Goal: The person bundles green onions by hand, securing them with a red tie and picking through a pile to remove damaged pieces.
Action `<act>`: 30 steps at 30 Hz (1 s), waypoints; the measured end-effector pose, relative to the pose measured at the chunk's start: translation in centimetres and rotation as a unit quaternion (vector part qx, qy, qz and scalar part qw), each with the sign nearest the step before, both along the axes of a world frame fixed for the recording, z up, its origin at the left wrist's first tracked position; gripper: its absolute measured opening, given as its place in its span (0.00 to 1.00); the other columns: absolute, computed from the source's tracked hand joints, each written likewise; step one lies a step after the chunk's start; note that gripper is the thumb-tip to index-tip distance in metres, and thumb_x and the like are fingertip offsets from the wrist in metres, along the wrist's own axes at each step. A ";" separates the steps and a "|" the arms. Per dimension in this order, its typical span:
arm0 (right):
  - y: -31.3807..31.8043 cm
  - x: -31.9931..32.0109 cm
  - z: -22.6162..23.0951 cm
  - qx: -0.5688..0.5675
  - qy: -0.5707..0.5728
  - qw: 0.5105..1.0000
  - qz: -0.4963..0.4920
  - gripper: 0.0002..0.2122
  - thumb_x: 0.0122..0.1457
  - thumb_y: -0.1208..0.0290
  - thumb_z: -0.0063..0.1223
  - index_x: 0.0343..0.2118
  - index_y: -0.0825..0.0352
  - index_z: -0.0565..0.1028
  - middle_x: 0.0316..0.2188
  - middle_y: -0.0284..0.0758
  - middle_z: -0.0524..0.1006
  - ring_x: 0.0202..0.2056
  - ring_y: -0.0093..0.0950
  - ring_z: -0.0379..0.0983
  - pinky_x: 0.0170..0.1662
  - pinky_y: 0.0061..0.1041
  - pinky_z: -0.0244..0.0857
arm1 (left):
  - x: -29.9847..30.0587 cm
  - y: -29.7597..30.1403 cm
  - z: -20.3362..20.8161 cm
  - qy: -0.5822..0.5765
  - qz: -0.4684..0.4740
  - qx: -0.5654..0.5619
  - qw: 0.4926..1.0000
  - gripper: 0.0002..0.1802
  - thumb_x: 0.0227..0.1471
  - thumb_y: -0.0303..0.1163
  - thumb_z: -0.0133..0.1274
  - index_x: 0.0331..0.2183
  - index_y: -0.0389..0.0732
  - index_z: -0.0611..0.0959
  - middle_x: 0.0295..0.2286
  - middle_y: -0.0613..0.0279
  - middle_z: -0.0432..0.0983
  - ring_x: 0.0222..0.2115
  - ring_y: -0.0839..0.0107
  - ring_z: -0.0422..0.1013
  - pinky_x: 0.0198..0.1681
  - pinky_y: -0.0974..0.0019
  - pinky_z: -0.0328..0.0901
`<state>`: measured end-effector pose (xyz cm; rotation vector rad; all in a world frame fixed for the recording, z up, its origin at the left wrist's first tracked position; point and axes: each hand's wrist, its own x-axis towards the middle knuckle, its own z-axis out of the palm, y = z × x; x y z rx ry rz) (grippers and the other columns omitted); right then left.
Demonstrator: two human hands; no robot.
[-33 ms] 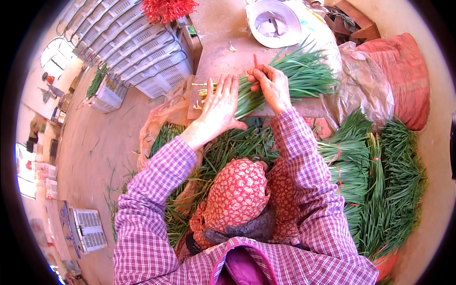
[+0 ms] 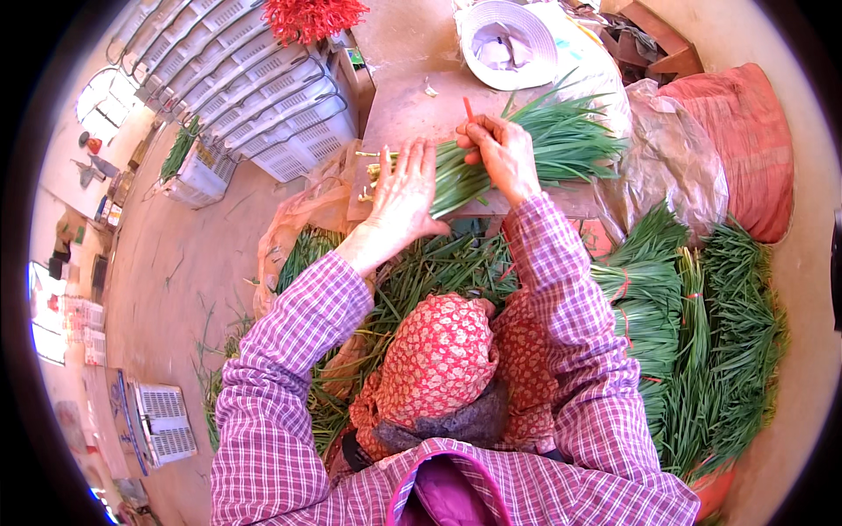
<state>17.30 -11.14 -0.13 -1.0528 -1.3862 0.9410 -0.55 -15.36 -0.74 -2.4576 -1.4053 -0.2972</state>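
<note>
One pale hat [image 2: 510, 46] just beyond the green bundle [image 2: 568, 145]

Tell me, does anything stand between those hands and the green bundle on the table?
Nothing visible does: the left hand lies across the stem end of the green bundle; the right hand pinches a red strip over it.

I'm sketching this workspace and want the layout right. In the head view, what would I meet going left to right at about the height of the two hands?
White crate with greens in it → left hand → right hand → crumpled clear plastic sheet → red sack.
</note>
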 end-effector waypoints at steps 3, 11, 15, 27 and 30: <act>0.8 0.2 2.3 0.033 -0.015 0.998 0.053 0.12 0.60 0.68 0.49 0.37 0.71 0.80 0.24 0.34 0.81 0.21 0.19 0.73 0.29 0.19 0.69 | -3.5 2.4 0.7 0.005 -0.021 -0.063 0.998 0.67 0.25 0.45 0.72 0.62 0.31 0.54 0.54 0.41 0.64 0.56 0.49 0.61 0.59 0.40 0.52; 3.9 1.6 -0.9 -0.081 0.167 0.971 0.154 0.12 0.62 0.67 0.48 0.40 0.69 0.78 0.25 0.23 0.75 0.20 0.11 0.61 0.23 0.11 0.53 | -2.8 4.5 8.6 0.060 -0.060 -0.268 0.960 0.70 0.25 0.49 0.72 0.64 0.38 0.51 0.59 0.45 0.59 0.61 0.52 0.55 0.64 0.35 0.40; 5.5 2.3 -3.8 -0.113 0.344 0.914 0.182 0.09 0.63 0.70 0.48 0.41 0.69 0.75 0.23 0.21 0.72 0.18 0.09 0.57 0.19 0.10 0.47 | 1.8 5.0 7.6 0.176 -0.067 -0.270 0.944 0.73 0.20 0.54 0.73 0.62 0.30 0.53 0.58 0.39 0.59 0.61 0.49 0.55 0.63 0.36 0.43; 3.2 -1.6 2.6 0.041 -0.059 0.994 0.085 0.11 0.56 0.69 0.51 0.35 0.70 0.80 0.23 0.32 0.79 0.22 0.18 0.71 0.28 0.20 0.66 | 2.0 3.6 1.0 0.114 -0.003 -0.011 0.993 0.39 0.25 0.44 0.71 0.40 0.37 0.74 0.35 0.52 0.77 0.43 0.59 0.73 0.57 0.49 0.57; 4.3 -0.5 1.8 -0.001 -0.013 0.995 0.098 0.10 0.58 0.70 0.50 0.34 0.71 0.80 0.23 0.32 0.80 0.21 0.17 0.72 0.27 0.20 0.68 | 2.9 3.1 1.0 0.141 0.008 -0.001 0.990 0.36 0.27 0.46 0.71 0.39 0.38 0.76 0.33 0.56 0.78 0.39 0.62 0.75 0.58 0.44 0.56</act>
